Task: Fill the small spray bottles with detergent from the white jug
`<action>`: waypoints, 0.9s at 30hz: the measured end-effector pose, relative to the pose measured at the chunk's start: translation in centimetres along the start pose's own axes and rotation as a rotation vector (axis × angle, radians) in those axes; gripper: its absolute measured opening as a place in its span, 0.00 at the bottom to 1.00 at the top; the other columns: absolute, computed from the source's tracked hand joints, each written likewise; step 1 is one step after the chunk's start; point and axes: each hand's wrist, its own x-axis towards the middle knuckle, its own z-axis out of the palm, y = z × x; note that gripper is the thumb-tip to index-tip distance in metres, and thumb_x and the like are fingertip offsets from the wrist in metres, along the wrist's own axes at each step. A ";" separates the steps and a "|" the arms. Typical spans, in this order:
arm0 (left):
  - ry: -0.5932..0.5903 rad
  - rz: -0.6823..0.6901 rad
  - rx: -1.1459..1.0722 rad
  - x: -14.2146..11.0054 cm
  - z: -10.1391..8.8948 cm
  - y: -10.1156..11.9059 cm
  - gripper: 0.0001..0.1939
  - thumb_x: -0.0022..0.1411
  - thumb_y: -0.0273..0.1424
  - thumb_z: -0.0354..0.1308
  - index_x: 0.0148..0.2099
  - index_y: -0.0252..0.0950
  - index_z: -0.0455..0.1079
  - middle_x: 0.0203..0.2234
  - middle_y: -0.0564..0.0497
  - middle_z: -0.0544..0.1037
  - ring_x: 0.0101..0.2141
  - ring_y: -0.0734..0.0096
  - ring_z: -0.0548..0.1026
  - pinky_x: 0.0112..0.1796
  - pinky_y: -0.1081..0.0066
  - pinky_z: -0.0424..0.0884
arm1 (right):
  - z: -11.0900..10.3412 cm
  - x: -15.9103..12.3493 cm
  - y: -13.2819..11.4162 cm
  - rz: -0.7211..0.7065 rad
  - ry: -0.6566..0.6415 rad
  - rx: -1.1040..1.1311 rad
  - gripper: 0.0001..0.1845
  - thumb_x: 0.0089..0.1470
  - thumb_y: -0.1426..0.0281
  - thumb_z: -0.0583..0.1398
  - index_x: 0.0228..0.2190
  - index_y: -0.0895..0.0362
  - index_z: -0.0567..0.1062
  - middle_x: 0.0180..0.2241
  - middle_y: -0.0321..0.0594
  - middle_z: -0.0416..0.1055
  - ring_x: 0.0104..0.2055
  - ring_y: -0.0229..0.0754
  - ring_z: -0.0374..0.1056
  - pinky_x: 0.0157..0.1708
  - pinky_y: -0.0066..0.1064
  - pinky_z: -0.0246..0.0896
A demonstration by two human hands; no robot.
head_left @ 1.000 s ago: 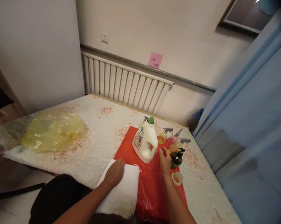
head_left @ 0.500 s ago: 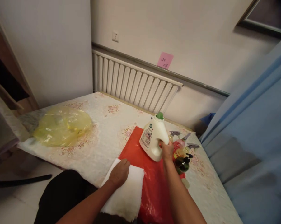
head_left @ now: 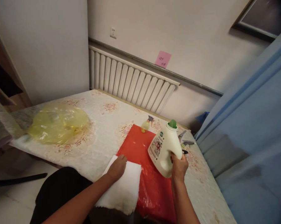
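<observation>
In my right hand [head_left: 179,168] is a large cream laundry detergent jug [head_left: 165,149], its handle wrapped by my fingers. The jug leans to the right above a red plastic bag [head_left: 152,199], and a green cap or stopper sits at its mouth. My left hand [head_left: 117,168] is closed on the upper edge of a folded white towel [head_left: 128,186], which covers the near left part of the red bag. A clear spray bottle [head_left: 145,126] stands at the bag's far edge. Other spray bottles are mostly hidden behind the jug, with a grey spray head [head_left: 188,142] showing.
A crumpled yellow plastic bag [head_left: 58,124] lies at the left on the flowered tablecloth [head_left: 100,121]. Behind the table are a white radiator [head_left: 131,77] and a wall. A blue curtain [head_left: 245,118] hangs along the right side; a black seat [head_left: 58,193] is at lower left.
The detergent jug has moved right and closer to me in my right hand, uncovering the spray bottle behind it. My left hand stays on the towel. The view has shifted slightly.
</observation>
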 end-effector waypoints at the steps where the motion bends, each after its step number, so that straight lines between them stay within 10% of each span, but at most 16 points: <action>1: -0.010 0.000 0.004 0.1 -0.4 -0.1 0.13 0.66 0.21 0.43 0.42 0.35 0.68 0.42 0.46 0.73 0.42 0.66 0.71 0.46 0.69 0.66 | -0.8 -0.9 0.5 0.043 -0.003 0.006 0.17 0.41 0.58 0.66 0.28 0.59 0.78 0.20 0.37 0.74 0.24 0.45 0.67 0.23 0.31 0.59; 15: -0.109 -0.197 0.178 -0.6 -5.1 -1.7 0.20 0.57 0.16 0.48 0.50 0.32 0.71 0.45 0.37 0.75 0.47 0.50 0.69 0.44 0.58 0.65 | -5.1 -5.4 4.0 0.291 0.051 0.104 0.17 0.37 0.58 0.66 0.26 0.58 0.75 0.21 0.36 0.72 0.26 0.44 0.65 0.25 0.31 0.58; 27: -0.074 -0.249 -0.035 -1.8 -6.9 -0.9 0.11 0.49 0.16 0.50 0.31 0.38 0.60 0.33 0.48 0.74 0.37 0.64 0.72 0.38 0.70 0.65 | -5.2 -5.1 3.7 0.305 0.045 0.073 0.16 0.35 0.58 0.65 0.24 0.57 0.74 0.19 0.35 0.71 0.25 0.44 0.64 0.26 0.32 0.57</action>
